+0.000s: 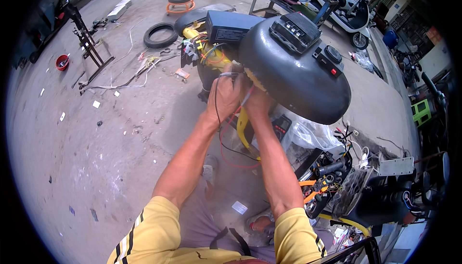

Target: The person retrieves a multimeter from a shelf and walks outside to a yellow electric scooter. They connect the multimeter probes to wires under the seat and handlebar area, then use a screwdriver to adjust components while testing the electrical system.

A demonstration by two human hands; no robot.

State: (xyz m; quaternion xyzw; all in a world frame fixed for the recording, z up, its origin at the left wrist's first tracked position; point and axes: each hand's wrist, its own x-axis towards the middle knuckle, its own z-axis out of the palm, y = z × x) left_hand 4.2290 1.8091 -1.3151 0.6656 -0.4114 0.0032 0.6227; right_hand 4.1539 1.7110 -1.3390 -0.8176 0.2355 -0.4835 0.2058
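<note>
My left hand [224,92] is closed round a test probe [228,74] with a black lead, beside the yellow frame [215,60] of a small electric vehicle. Close by, my right hand [260,101] is closed on a red-tipped test probe [248,93]. Its fingertips are partly hidden under the rounded black seat [298,78]. The black and red leads hang in loops below my hands. Partly behind my right forearm lies a multimeter [282,125]. Loose coloured wires and connectors [201,51] stick out left of the seat, next to a blue-grey box [232,27].
On the seat rest a finned black unit [296,30] and a small device with a red switch [329,61]. Orange-handled pliers [315,194] and parts lie at right, near clear plastic [313,136]. A tyre [160,36], an orange-framed stool [180,1] and a metal stand [89,42] occupy the ground beyond.
</note>
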